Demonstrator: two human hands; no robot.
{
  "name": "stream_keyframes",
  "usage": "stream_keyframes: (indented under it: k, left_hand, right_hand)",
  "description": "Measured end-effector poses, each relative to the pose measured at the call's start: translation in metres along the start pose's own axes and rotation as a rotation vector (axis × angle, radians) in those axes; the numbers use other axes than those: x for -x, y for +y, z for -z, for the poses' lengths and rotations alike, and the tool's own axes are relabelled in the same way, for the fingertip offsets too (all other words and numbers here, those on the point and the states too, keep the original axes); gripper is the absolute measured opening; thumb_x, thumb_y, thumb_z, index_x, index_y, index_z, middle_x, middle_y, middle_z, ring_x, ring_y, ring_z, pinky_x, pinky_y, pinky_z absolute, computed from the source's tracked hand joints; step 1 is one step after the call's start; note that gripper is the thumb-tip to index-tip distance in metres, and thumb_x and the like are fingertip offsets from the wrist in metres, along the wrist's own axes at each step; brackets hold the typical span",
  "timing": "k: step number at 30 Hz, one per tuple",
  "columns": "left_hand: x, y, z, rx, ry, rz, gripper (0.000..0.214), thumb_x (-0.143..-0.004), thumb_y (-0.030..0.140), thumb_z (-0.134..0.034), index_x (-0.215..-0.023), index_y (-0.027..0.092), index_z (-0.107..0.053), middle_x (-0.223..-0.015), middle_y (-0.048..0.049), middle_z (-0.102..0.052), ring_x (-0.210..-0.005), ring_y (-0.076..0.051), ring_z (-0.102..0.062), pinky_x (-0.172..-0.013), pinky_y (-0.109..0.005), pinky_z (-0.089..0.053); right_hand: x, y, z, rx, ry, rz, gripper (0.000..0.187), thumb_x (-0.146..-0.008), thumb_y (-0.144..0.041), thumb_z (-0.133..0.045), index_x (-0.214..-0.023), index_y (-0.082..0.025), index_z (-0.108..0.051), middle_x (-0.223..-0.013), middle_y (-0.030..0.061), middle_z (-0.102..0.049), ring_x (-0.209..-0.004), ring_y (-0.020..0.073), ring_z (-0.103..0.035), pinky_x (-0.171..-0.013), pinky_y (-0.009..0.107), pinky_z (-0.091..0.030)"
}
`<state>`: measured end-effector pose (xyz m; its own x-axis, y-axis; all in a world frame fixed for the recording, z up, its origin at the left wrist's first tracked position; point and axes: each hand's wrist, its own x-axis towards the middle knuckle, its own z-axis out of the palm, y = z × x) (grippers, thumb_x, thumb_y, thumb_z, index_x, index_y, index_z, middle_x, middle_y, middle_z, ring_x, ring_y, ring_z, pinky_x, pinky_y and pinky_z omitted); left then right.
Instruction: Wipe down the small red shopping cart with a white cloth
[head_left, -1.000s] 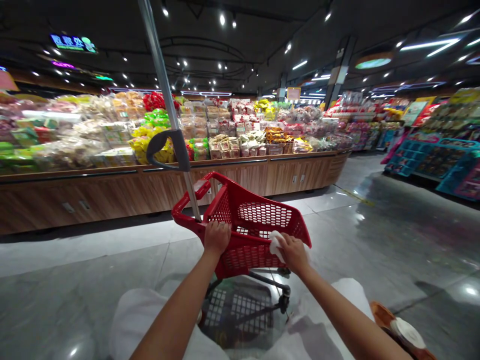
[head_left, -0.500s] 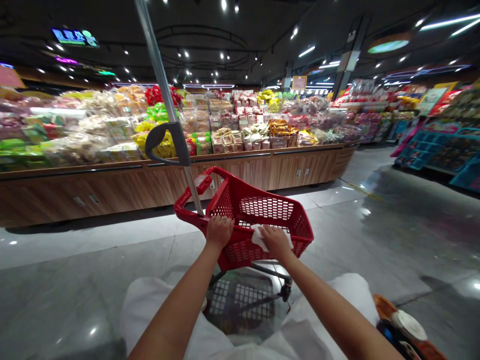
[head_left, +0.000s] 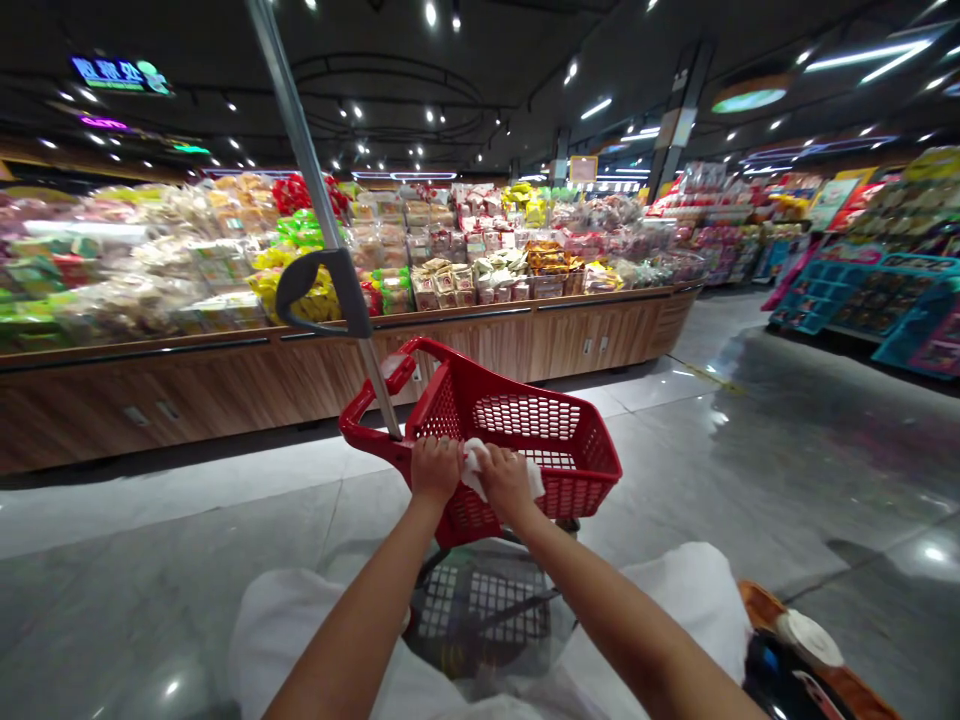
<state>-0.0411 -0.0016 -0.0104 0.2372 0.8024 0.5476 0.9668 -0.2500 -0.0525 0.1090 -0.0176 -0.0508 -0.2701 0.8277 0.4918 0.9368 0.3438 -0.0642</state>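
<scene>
A small red shopping cart (head_left: 517,395) with perforated sides stands in front of me. My left hand (head_left: 436,468) is closed over its near rim, close to the handle end. Just to the right, my right hand (head_left: 507,482) presses a white cloth or tissue (head_left: 535,478) against the same rim, fingers curled over it. The two hands are almost side by side. From the handle end rises a metal pole (head_left: 296,120) with a grey loop grip (head_left: 319,290). Part of the cloth is hidden under my right hand.
Behind the cart runs a long wooden display counter (head_left: 480,345) piled with packaged food. Blue display racks (head_left: 862,295) stand at the right. An orange-brown container (head_left: 761,603) holding a white-lidded item (head_left: 810,638) and a dark object is beside me at lower right.
My right hand has slid left along the cart's rim with the white cloth, coming close to my left hand. The left hand keeps its hold. The view has shifted slightly.
</scene>
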Motion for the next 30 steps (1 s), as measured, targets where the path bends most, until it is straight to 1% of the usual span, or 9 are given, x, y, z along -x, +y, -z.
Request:
stream_keyframes:
  k: [3, 5, 12, 15, 18, 23, 25, 27, 30]
  left_hand:
    - [0.002, -0.005, 0.004, -0.035, -0.016, -0.041, 0.031, -0.095, 0.026, -0.038, -0.083, 0.017, -0.065, -0.082, -0.0084, -0.066, -0.085, -0.025, -0.056, -0.084, -0.041, -0.035]
    - [0.002, -0.007, 0.007, -0.05, -0.017, -0.067, 0.031, -0.095, 0.027, -0.038, -0.082, 0.018, -0.065, -0.082, -0.0086, -0.066, -0.084, -0.025, -0.056, -0.083, -0.04, -0.035]
    - [0.001, -0.002, 0.007, -0.055, 0.019, -0.07, 0.034, -0.095, 0.028, -0.038, -0.08, 0.017, -0.066, -0.078, -0.0106, -0.066, -0.083, -0.026, -0.056, -0.083, -0.041, -0.034]
    - [0.001, 0.003, 0.006, -0.044, 0.017, -0.047, 0.035, -0.095, 0.027, -0.037, -0.079, 0.016, -0.067, -0.078, -0.0115, -0.066, -0.083, -0.027, -0.056, -0.082, -0.042, -0.034]
    - [0.001, 0.008, 0.007, -0.044, -0.001, -0.019, 0.036, -0.095, 0.026, -0.036, -0.078, 0.016, -0.066, -0.079, -0.0116, -0.066, -0.083, -0.027, -0.056, -0.082, -0.042, -0.034]
    - [0.0, 0.008, 0.009, -0.047, -0.034, -0.002, 0.034, -0.095, 0.026, -0.036, -0.081, 0.017, -0.066, -0.083, -0.0106, -0.067, -0.085, -0.027, -0.056, -0.083, -0.042, -0.035]
    - [0.001, 0.006, 0.012, -0.038, -0.048, -0.013, 0.032, -0.095, 0.025, -0.036, -0.084, 0.017, -0.066, -0.085, -0.0101, -0.067, -0.085, -0.026, -0.056, -0.083, -0.042, -0.035]
    - [0.001, 0.002, 0.015, -0.032, -0.065, -0.043, 0.031, -0.095, 0.026, -0.038, -0.085, 0.017, -0.066, -0.085, -0.01, -0.067, -0.086, -0.026, -0.057, -0.083, -0.042, -0.036]
    - [0.003, -0.007, 0.022, -0.025, -0.105, -0.141, 0.029, -0.095, 0.029, -0.04, -0.084, 0.018, -0.065, -0.085, -0.0105, -0.067, -0.088, -0.026, -0.058, -0.083, -0.042, -0.039]
  right_hand:
    - [-0.015, -0.027, -0.003, -0.026, 0.008, 0.013, 0.035, -0.096, -0.028, -0.042, -0.13, -0.023, -0.049, -0.118, 0.011, -0.06, -0.094, 0.0222, -0.054, -0.077, 0.036, -0.038]
    - [-0.008, -0.011, -0.003, -0.008, -0.015, 0.054, 0.036, -0.094, -0.027, -0.044, -0.13, -0.023, -0.049, -0.118, 0.012, -0.06, -0.095, 0.0225, -0.054, -0.077, 0.035, -0.038]
    - [0.084, 0.142, 0.007, 0.153, 0.027, 0.011, 0.038, -0.089, -0.025, -0.052, -0.126, -0.02, -0.055, -0.115, 0.0117, -0.061, -0.097, 0.0236, -0.054, -0.081, 0.034, -0.038]
    - [0.102, 0.171, 0.013, 0.17, 0.061, -0.061, 0.039, -0.089, -0.024, -0.05, -0.128, -0.02, -0.053, -0.114, 0.011, -0.062, -0.098, 0.0231, -0.054, -0.081, 0.034, -0.037]
    - [0.081, 0.138, 0.011, 0.153, 0.026, -0.102, 0.034, -0.09, -0.028, -0.052, -0.123, -0.02, -0.056, -0.112, 0.0113, -0.063, -0.098, 0.024, -0.053, -0.083, 0.036, -0.035]
    - [0.01, 0.015, -0.001, -0.007, 0.019, 0.007, 0.04, -0.093, -0.032, -0.048, -0.132, -0.022, -0.047, -0.118, 0.0108, -0.06, -0.099, 0.0235, -0.052, -0.085, 0.038, -0.035]
    - [-0.006, -0.015, -0.003, -0.05, 0.036, 0.007, 0.039, -0.094, -0.028, -0.045, -0.133, -0.022, -0.046, -0.119, 0.0107, -0.059, -0.099, 0.0229, -0.052, -0.085, 0.038, -0.035]
    - [-0.009, -0.019, -0.002, -0.061, 0.031, 0.039, 0.038, -0.095, -0.026, -0.044, -0.132, -0.022, -0.046, -0.12, 0.0108, -0.059, -0.1, 0.0224, -0.052, -0.084, 0.037, -0.036]
    - [0.011, 0.017, 0.003, -0.014, -0.018, 0.109, 0.039, -0.093, -0.023, -0.047, -0.132, -0.022, -0.048, -0.117, 0.0107, -0.061, -0.097, 0.0217, -0.054, -0.08, 0.034, -0.038]
